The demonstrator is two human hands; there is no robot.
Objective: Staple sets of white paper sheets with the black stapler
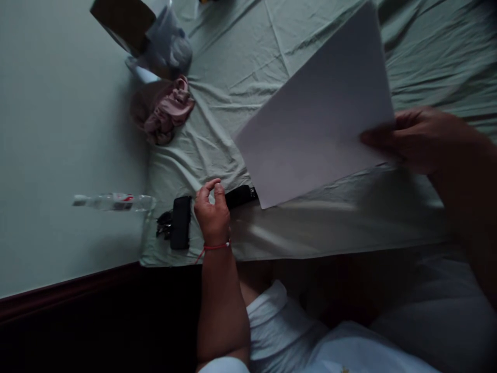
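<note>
My right hand (417, 137) holds a sheet of white paper (318, 119) by its right edge, thumb on top. The paper is tilted above the bed sheet, its lower left corner over the end of a long black object (241, 196) with a small metallic tip. Next to that object is my left hand (213, 213), which hides part of it. The left fingers curl toward the thumb in a loose pinch, and no thing shows between them. A red string bracelet (216, 246) circles the left wrist. Left of this hand lies a black rectangular case (180, 223) beside dark keys (164, 225).
A clear plastic bottle (116, 202) lies at the left by the wall. Crumpled pink cloth (169, 111), a plastic bag (174, 49) and a brown box (124, 23) are farther back. A wrinkled pale green sheet (233, 88) covers the surface, its front edge near my lap.
</note>
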